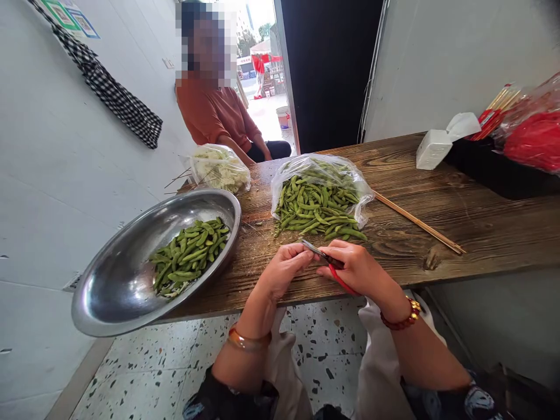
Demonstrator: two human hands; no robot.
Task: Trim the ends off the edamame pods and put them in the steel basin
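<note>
My right hand (356, 265) grips a pair of red-handled scissors (341, 279), whose blades point up and left. At the blades, the fingers of my left hand (286, 265) are pinched together; what they hold is hidden or too small to make out. Just beyond both hands, green edamame pods (312, 204) spill from a clear plastic bag (359, 181) onto the wooden table. To the left, a large steel basin (114, 280) holds a smaller heap of edamame pods (192, 251) on its right side.
Wooden skewers (420, 223) lie right of the bag on the table (394, 245). A bag of pale shredded food (221, 169) sits behind the basin. A tissue pack (433, 149) and a black box (485, 169) stand at right. Another person in an orange top (214, 114) sits across.
</note>
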